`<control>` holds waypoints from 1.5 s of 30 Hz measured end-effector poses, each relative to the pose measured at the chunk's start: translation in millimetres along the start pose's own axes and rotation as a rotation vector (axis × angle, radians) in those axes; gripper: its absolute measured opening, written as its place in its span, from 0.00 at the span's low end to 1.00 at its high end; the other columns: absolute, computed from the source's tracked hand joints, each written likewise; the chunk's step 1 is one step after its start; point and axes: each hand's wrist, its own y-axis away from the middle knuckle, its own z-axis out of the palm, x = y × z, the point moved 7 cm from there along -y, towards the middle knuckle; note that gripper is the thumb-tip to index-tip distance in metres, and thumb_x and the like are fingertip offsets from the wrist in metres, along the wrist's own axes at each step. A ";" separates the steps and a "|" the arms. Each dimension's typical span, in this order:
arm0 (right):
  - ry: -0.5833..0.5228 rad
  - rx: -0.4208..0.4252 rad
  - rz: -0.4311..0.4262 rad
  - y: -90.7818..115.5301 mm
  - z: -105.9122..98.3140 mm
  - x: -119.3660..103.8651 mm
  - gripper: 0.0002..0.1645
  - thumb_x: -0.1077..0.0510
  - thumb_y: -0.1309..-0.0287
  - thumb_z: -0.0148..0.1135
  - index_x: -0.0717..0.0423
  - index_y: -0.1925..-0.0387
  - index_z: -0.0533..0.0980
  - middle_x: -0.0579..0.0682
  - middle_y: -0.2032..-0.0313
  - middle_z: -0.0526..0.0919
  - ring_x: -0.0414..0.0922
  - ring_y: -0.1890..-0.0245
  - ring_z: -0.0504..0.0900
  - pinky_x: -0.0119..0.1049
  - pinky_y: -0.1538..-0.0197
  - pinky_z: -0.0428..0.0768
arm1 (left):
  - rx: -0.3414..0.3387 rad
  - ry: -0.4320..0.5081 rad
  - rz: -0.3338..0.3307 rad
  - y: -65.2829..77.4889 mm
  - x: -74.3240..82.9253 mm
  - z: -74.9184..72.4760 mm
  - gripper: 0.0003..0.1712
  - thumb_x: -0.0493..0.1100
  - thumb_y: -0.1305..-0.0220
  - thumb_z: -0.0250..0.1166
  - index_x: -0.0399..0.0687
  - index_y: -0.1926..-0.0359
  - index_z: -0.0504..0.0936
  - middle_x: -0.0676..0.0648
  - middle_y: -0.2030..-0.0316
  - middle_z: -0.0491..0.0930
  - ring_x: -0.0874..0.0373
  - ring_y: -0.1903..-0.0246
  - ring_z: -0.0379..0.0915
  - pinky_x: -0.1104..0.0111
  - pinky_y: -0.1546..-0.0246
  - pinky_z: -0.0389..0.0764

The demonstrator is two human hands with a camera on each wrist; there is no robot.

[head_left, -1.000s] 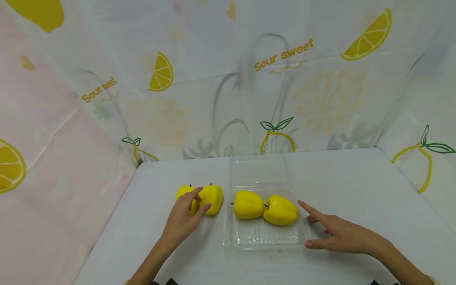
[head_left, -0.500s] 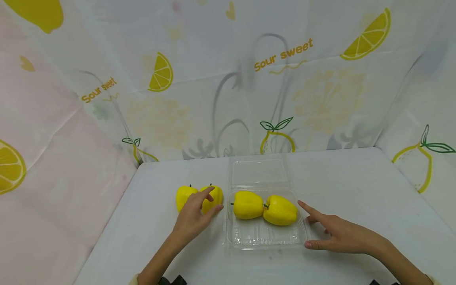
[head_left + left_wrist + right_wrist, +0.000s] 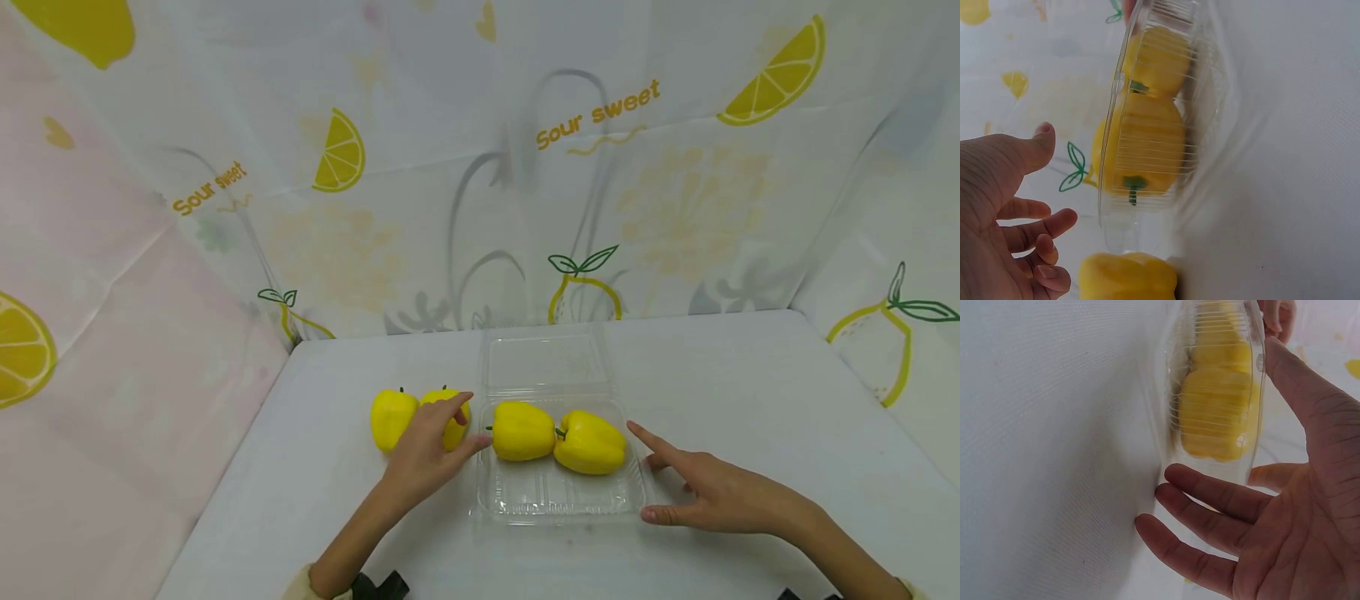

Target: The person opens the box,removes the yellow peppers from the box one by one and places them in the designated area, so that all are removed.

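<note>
A clear plastic clamshell box (image 3: 525, 500) lies with its lid (image 3: 546, 364) folded back. Inside are two yellow bell peppers on their sides, the left pepper (image 3: 522, 431) and the right pepper (image 3: 590, 442). My left hand (image 3: 422, 458) hovers between the box and two more yellow peppers, holding nothing; its thumb tip overlaps the box's left rim in the head view. One loose pepper (image 3: 392, 418) shows fully, while the other pepper (image 3: 453, 435) is partly hidden behind that hand. My right hand (image 3: 712, 492) is at the box's right side, index fingertip and thumb right at the rim, fingers spread.
A white cloth covers the table (image 3: 750, 375). Behind it hangs a curtain (image 3: 420, 233) printed with lemons and lettering, which also closes off both sides. Dark camera mounts (image 3: 381, 586) show at the wrists.
My left hand has moved right, from over the loose peppers toward the box's left rim, uncovering the leftmost pepper. The right hand and the peppers stay in place.
</note>
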 end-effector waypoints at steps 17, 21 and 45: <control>0.007 -0.002 0.014 -0.3 -2.3 -0.4 0.60 0.33 0.41 0.63 0.46 0.21 0.40 0.51 0.43 0.75 0.53 0.50 0.77 0.45 0.56 0.79 | -0.062 -0.054 0.036 -9.0 7.8 22.6 0.41 0.62 0.44 0.72 0.45 0.36 0.74 0.51 0.61 0.79 0.56 0.60 0.68 0.65 0.63 0.74; 0.000 -0.003 0.012 -0.2 -2.2 -0.7 0.60 0.33 0.41 0.63 0.46 0.21 0.40 0.51 0.43 0.76 0.53 0.51 0.78 0.45 0.56 0.79 | -0.057 -0.094 0.058 -9.0 9.8 26.4 0.42 0.63 0.46 0.72 0.46 0.35 0.73 0.52 0.61 0.80 0.58 0.61 0.67 0.68 0.65 0.73; 0.006 0.007 0.005 -0.3 -1.9 -0.3 0.60 0.33 0.42 0.63 0.44 0.21 0.41 0.49 0.44 0.76 0.50 0.55 0.78 0.45 0.57 0.78 | -0.067 -0.310 0.107 -14.4 19.4 45.0 0.49 0.68 0.51 0.73 0.41 0.36 0.73 0.45 0.53 0.82 0.56 0.62 0.65 0.67 0.62 0.73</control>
